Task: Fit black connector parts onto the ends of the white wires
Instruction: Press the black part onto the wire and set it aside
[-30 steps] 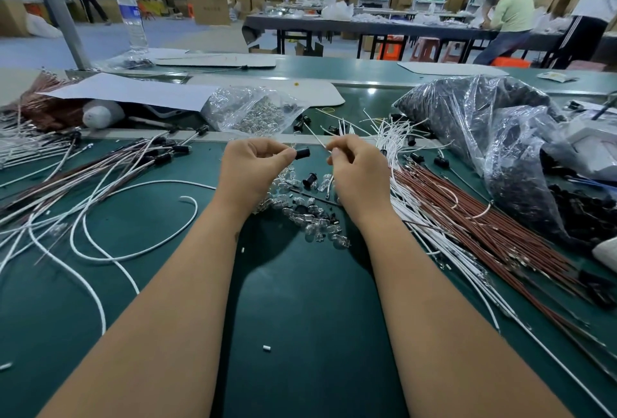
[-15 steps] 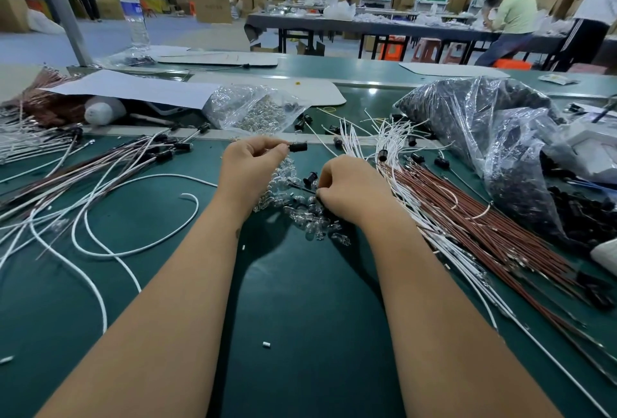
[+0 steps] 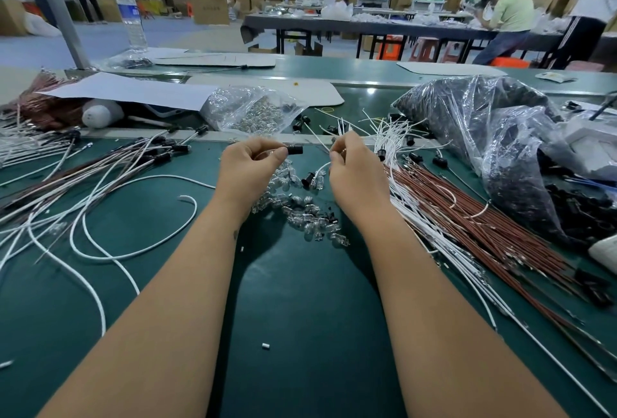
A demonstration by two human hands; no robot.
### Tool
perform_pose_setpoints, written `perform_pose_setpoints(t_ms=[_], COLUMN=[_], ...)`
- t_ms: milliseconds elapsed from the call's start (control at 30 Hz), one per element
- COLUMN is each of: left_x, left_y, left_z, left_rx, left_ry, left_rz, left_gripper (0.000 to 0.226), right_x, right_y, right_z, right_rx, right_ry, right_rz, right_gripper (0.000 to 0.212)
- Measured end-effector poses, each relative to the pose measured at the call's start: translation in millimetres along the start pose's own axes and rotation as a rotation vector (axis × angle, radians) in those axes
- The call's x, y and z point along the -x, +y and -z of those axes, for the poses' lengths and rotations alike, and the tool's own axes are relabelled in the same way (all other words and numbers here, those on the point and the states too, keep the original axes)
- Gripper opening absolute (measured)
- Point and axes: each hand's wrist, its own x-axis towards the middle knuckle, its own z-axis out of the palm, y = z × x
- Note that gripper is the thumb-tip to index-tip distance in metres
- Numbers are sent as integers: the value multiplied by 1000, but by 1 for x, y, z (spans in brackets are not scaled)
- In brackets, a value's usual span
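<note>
A black connector part point(image 3: 295, 150) is sticking out sideways from the left hand point(image 3: 248, 169), pinched between thumb and fingertips above the green table point(image 3: 293, 300). Just to its right, the right hand point(image 3: 355, 172) is curling its fingers around a thin white wire point(image 3: 319, 170); the wire's tip is hidden. Small clear bulbs point(image 3: 310, 217) are lying scattered beneath both hands. White wires point(image 3: 397, 130) and brown wires point(image 3: 484, 217) are fanning out at right, beside a plastic bag of black parts point(image 3: 494, 137)
</note>
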Motion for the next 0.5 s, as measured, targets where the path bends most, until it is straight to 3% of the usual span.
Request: perform_pose_setpoints(t_ms=[267,500], left_x=[-1,0], left_y=[0,0], left_z=[0,-1], left_rx=[-34,-51], left_ry=[7,-42], left_rz=[7,12], left_gripper=[16,12], right_x=[2,2], right_y=[1,0], right_z=[0,-4], right_rx=[-79,-54], right_ry=[124,102], right_rz=[14,89], right_gripper=[19,19])
